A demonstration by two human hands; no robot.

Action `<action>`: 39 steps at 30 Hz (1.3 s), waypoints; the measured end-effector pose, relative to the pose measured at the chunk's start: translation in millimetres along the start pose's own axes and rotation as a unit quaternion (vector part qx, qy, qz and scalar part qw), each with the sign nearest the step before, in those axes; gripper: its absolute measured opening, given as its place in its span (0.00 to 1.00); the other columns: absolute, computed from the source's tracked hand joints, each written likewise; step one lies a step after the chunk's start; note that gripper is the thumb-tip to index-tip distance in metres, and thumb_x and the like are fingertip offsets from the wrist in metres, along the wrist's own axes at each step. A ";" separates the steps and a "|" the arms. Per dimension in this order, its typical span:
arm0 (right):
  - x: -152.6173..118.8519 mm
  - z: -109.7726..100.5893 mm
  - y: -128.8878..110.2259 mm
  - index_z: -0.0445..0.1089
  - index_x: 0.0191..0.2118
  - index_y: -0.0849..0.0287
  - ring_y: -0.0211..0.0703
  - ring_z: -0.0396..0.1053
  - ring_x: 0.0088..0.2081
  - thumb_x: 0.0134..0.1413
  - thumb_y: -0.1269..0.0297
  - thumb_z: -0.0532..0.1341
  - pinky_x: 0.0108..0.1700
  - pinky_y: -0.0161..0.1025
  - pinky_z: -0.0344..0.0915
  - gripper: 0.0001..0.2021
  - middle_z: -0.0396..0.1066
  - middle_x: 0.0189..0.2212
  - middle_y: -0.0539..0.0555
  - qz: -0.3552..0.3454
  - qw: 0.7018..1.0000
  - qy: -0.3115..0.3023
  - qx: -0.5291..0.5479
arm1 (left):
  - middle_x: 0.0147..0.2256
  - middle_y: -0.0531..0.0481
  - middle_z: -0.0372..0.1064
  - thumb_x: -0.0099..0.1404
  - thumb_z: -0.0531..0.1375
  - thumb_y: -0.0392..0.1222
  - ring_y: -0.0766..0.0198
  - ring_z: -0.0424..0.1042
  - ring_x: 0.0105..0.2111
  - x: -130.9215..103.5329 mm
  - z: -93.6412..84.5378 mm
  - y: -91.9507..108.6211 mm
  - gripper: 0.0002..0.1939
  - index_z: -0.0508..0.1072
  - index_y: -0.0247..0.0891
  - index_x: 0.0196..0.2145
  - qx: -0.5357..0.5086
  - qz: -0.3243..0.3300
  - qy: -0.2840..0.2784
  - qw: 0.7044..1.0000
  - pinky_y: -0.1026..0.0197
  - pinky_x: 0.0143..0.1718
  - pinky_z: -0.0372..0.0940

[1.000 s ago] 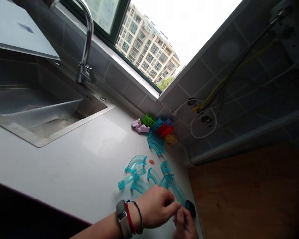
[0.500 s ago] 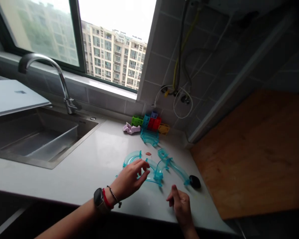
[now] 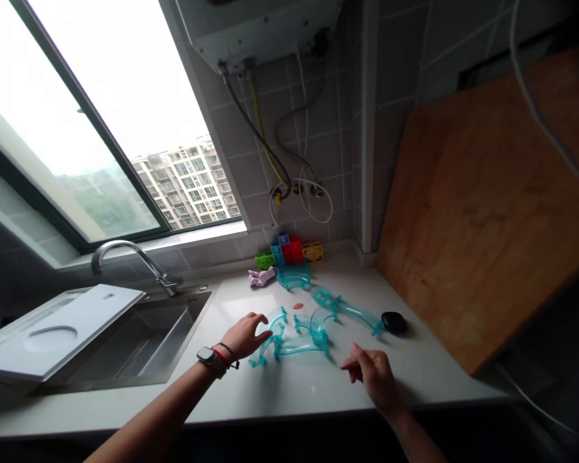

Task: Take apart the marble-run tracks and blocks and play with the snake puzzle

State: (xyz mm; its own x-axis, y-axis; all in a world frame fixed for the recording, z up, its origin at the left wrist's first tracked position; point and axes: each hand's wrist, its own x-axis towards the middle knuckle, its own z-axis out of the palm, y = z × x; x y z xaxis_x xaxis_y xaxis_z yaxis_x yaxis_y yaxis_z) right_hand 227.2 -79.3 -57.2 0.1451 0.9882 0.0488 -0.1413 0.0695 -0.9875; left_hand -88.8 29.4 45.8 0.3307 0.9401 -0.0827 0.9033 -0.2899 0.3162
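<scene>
My left hand [image 3: 244, 335] hovers at the left side of a group of clear teal curved track pieces [image 3: 302, 347]. Its thumb and fingers are bent but apart, with nothing between them. The fingertips are close to a curved teal piece [image 3: 276, 315]; whether they touch it I cannot tell. My right hand [image 3: 375, 379] is over the counter to the right of the pieces, its fingers curled in and thumb against them, with nothing showing in it. A longer teal piece [image 3: 359, 315] reaches toward a black rounded object [image 3: 394, 323].
Against the wall stand coloured blocks [image 3: 292, 249], a ribbed teal piece [image 3: 293, 278] and a lilac folded item [image 3: 261, 277]. A small reddish piece [image 3: 298, 306] lies on the counter [image 3: 222, 399]. The sink [image 3: 174, 334] is left, a wooden board [image 3: 482, 212] right.
The view has tilted up and turned right. My left hand has drawn back left from over the teal pieces, uncovering them. My right hand stays curled and sits slightly farther right of them.
</scene>
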 end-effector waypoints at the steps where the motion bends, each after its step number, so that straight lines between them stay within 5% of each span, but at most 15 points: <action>1: 0.0 -0.5 -0.1 0.82 0.22 0.60 0.40 0.61 0.19 0.64 0.38 0.59 0.29 0.39 0.58 0.32 0.67 0.13 0.52 0.000 1.000 -0.004 0.002 | 0.51 0.37 0.74 0.68 0.63 0.52 0.45 0.77 0.48 2.1 2.8 0.2 0.19 0.78 0.38 0.49 0.014 -0.009 -0.008 1.000 0.45 0.52 0.69; 11: 2.8 -2.9 -11.7 0.79 0.20 0.59 0.39 0.61 0.20 0.64 0.37 0.58 0.32 0.39 0.58 0.33 0.61 0.13 0.48 0.000 0.999 -0.019 0.030 | 0.48 0.44 0.75 0.72 0.63 0.49 0.56 0.76 0.46 9.6 9.1 -5.5 0.15 0.76 0.35 0.47 0.070 -0.037 -0.073 0.994 0.48 0.49 0.73; 19: 4.1 -4.5 -10.8 0.79 0.22 0.58 0.41 0.63 0.21 0.64 0.35 0.57 0.30 0.40 0.58 0.33 0.63 0.14 0.50 -0.001 0.999 -0.010 0.030 | 0.60 0.36 0.68 0.69 0.65 0.49 0.47 0.71 0.58 2.3 10.4 -5.9 0.13 0.75 0.35 0.36 0.065 0.009 -0.022 0.998 0.42 0.59 0.67; 28: 3.2 -3.0 -12.1 0.79 0.22 0.59 0.40 0.62 0.21 0.64 0.36 0.58 0.29 0.39 0.58 0.33 0.63 0.15 0.50 -0.006 1.000 -0.006 0.027 | 0.53 0.38 0.73 0.71 0.60 0.49 0.51 0.75 0.51 -14.9 -17.9 7.3 0.14 0.69 0.40 0.29 0.078 0.107 -0.011 0.991 0.50 0.54 0.70; 32: 3.1 -3.4 -11.5 0.79 0.23 0.59 0.41 0.64 0.21 0.64 0.34 0.56 0.30 0.39 0.59 0.34 0.64 0.15 0.50 -0.015 1.000 -0.010 0.011 | 0.40 0.44 0.73 0.69 0.61 0.47 0.55 0.74 0.38 -21.6 -16.0 15.1 0.13 0.69 0.40 0.28 0.107 0.122 -0.016 0.987 0.55 0.42 0.69; 35: 2.5 -4.3 -11.3 0.80 0.23 0.59 0.41 0.64 0.22 0.64 0.33 0.56 0.30 0.40 0.60 0.35 0.65 0.15 0.51 -0.019 1.000 -0.012 0.000 | 0.40 0.45 0.70 0.69 0.60 0.44 0.60 0.70 0.29 -25.0 -12.6 19.4 0.11 0.70 0.40 0.28 0.132 0.111 -0.014 0.985 0.57 0.34 0.66; 39: 2.0 -4.3 -11.8 0.79 0.22 0.59 0.41 0.64 0.22 0.64 0.34 0.56 0.31 0.40 0.61 0.35 0.65 0.15 0.51 -0.019 1.000 -0.013 -0.004 | 0.40 0.46 0.69 0.68 0.61 0.44 0.59 0.71 0.30 -27.4 -13.0 22.6 0.09 0.72 0.41 0.30 0.163 0.096 -0.003 0.982 0.54 0.39 0.65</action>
State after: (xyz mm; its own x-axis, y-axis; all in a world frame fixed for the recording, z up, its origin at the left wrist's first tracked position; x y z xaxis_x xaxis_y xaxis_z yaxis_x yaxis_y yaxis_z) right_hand 233.4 -78.7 -46.1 0.1253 0.9879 0.0909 -0.1280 0.1070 -0.9860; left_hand -81.0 -0.6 67.4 0.5035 0.8621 -0.0578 0.8637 -0.5039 0.0073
